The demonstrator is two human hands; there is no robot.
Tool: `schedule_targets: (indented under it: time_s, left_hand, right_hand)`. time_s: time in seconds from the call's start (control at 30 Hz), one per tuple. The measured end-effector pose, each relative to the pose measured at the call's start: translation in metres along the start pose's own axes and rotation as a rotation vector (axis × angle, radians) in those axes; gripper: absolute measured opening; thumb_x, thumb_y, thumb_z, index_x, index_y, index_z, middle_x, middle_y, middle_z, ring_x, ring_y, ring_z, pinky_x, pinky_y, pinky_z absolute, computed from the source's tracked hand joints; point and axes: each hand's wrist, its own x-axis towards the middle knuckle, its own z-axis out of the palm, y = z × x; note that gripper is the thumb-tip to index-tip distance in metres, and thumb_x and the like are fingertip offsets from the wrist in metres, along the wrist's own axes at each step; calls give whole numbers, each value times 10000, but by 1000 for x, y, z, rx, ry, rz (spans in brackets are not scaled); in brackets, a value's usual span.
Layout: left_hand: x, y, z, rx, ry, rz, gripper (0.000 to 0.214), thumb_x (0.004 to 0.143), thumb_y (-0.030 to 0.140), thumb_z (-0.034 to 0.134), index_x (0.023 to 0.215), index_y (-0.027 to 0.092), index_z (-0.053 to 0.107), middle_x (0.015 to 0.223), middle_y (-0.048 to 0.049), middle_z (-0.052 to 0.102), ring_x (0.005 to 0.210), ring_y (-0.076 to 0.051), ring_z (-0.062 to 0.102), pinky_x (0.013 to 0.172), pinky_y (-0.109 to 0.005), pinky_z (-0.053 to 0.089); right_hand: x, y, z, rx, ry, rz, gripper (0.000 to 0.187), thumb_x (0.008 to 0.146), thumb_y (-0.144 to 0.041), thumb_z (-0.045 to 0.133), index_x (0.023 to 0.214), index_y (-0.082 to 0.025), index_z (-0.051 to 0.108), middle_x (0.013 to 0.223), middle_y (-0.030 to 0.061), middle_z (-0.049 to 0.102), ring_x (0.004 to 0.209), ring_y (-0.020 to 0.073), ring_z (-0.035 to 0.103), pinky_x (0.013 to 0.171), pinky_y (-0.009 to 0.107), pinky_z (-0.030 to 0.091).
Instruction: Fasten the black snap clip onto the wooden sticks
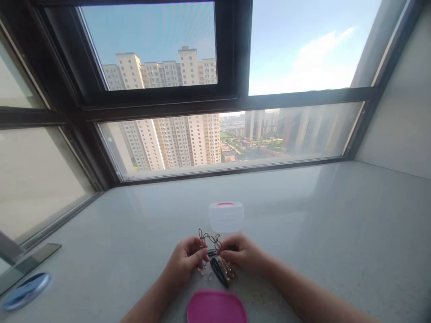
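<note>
from where i sit, through the head camera, i have the left hand (185, 259) and the right hand (245, 254) close together, not touching, over the tabletop (303, 215). the left fingers are pinched on one end of some thin dark loops (211, 238), and the right fingers are clamped on the other end, so the loops span the gap between the fingertips; i cannot tell whether they are one piece or two. right below the fingers i have a small heap: a black hair clip (218, 271) lying aslant, brownish clips (229, 268) just to its right, nearer the right fingers, and some clear bits (204, 271) under the left fingertips, too small for me to make out. just beyond the fingers stands a clear box (226, 219) with a pink mark at its top. on the near side of the fingers is a bright pink lid (217, 308), cut off by my view's lower edge. well left of the fingers lies a blue round thing (27, 292).
</note>
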Motion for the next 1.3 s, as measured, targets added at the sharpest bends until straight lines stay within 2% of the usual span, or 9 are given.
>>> schedule_targets:
  time_s: [0.2,0.63,0.9,1.17,1.3]
  left_hand:
    - [-1,2,2,-2,20,11,311,709,380,632,834,114,528,668,-39,589,575,-121,512,524,-221,408]
    - [-1,-1,1,42,-1,24,269,747,347,597,845,111,514,689,-48,600,535,-97,486,517,-215,406]
    - [-4,2,5,125,37,31,297,773,363,564,899,94,557,769,-71,617,594,-114,515,582,-239,433]
    - [-5,-3,7,101,69,75,328,772,346,563,994,120,481,781,-66,639,617,-124,535,598,-241,434]
    - [-6,-2,7,163,112,87,296,774,367,558,938,144,454,769,-65,647,677,-155,574,611,-251,435]
  right_hand:
    - [1,5,0,26,4,3,330,727,-382,614,822,-69,661,561,8,506,506,52,396,483,159,285]
    - [0,-2,1,-7,31,-12,361,720,-404,619,789,-52,654,533,-2,475,487,41,348,457,154,246]
    - [-1,-6,2,-10,91,-30,303,736,-356,607,762,-56,639,526,-6,461,482,46,369,458,155,264]
    - [-5,-10,9,-298,152,-174,97,734,-157,561,722,-100,638,640,-6,460,574,50,388,510,160,265]
    - [-6,-12,11,-334,193,-178,119,750,-193,559,710,-104,626,620,-13,432,559,46,370,506,162,259]
